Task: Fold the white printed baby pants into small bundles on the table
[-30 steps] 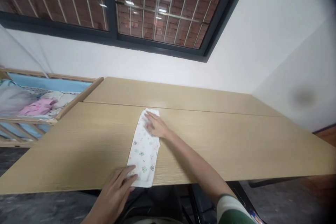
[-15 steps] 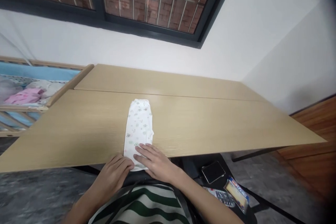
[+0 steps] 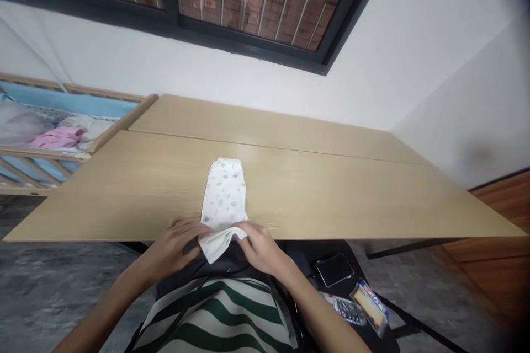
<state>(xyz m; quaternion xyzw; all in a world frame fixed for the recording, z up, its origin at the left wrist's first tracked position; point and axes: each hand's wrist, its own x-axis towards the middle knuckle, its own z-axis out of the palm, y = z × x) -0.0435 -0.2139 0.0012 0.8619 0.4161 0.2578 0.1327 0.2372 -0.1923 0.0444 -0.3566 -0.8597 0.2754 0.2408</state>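
A long, narrow folded white cloth (image 3: 224, 194) with small coloured prints lies on the wooden table (image 3: 331, 193), its near end hanging over the front edge. My left hand (image 3: 176, 245) pinches that end's left corner. My right hand (image 3: 259, 245) pinches its right corner. Both hands sit at the table's near edge, fingers closed on the fabric, which is lifted slightly off the surface there.
A wooden crib (image 3: 62, 132) with blue lining and pink and white clothes (image 3: 58, 135) stands at the left. Below the table at the right lie a dark phone (image 3: 334, 269) and a remote-like device (image 3: 348, 309). A barred window runs along the wall above.
My right hand slid from the cloth's far end to its near end. Both hands went from lying flat on the cloth to pinching and lifting its near corners.
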